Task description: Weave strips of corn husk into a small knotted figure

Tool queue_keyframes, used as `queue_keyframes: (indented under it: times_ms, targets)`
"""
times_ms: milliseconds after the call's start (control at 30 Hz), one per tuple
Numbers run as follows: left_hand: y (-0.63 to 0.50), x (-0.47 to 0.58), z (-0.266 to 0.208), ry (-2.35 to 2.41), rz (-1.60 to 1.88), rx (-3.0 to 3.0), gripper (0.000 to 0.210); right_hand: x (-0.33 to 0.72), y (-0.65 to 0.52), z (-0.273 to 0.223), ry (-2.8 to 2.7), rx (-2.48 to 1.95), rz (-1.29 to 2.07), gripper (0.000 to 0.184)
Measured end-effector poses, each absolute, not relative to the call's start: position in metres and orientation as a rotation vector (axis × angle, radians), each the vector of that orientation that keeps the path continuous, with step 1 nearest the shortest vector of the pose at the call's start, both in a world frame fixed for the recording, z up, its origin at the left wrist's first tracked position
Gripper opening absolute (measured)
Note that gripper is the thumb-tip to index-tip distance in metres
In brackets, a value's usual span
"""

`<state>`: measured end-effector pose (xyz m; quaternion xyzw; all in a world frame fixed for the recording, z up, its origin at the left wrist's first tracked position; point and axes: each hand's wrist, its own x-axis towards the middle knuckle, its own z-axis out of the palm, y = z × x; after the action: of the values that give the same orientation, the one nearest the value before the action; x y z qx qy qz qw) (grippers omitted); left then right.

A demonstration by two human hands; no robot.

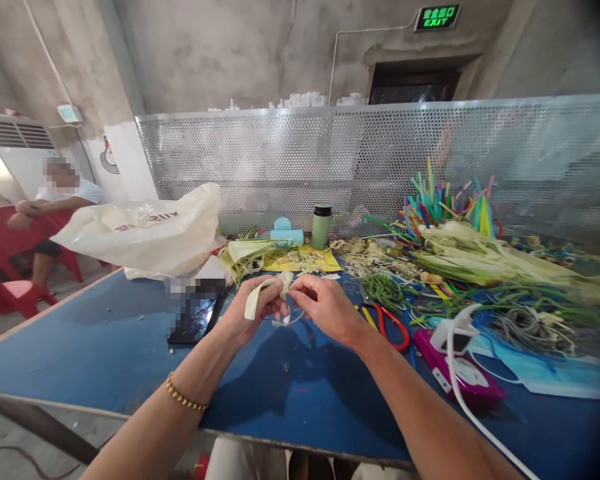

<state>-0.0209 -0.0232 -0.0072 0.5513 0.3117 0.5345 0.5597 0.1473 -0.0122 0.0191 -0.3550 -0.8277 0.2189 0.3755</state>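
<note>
Over the near middle of the bench (105,340), the left hand (260,305) has its grip closed on a pale strip (251,307), one flat end of which hangs down past the fingers. The strip's other end is bunched between the two hands, above the bench top, and there the right hand (325,303) pinches it, thumb and fingertips together. A thin strand loops just below. To the left of the hands lies a dark tablet (193,325), with a large white bag (145,233) behind it. Beyond the hands are a yellow sheet (325,257) under scraps and a green flask (321,228). Right of the right hand lie red-handled scissors (405,341) beside green strands (384,290), and behind these are pale husks (485,252) and a cluster of coloured strips (443,208). Nearer, a white charger (451,337) is on a purple power block (473,383), beside a blue mask (555,372). A perforated screen (280,150) stands behind the bench; at far left another person (83,190) sits.
</note>
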Motion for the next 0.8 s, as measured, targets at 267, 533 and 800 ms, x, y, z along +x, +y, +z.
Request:
queue_keyframes:
  times_ms: [267,533,800]
  targets:
    - [-0.0270,-0.0185,-0.0027,0.703,1.309,1.280,0.027,0.1470,-0.0111,0.0182,-2.023,-0.897,0.607,0.013]
    - [-0.0284,-0.0168,-0.0001,0.755,1.249,1.307,0.032,0.1463,-0.0128,0.0180,-2.012,-0.925,0.590,0.012]
    - [-0.0279,-0.0176,0.0015,0.806,1.236,1.292,0.029,0.1480,-0.0105,0.0169,-2.091,-0.972,0.341,0.013]
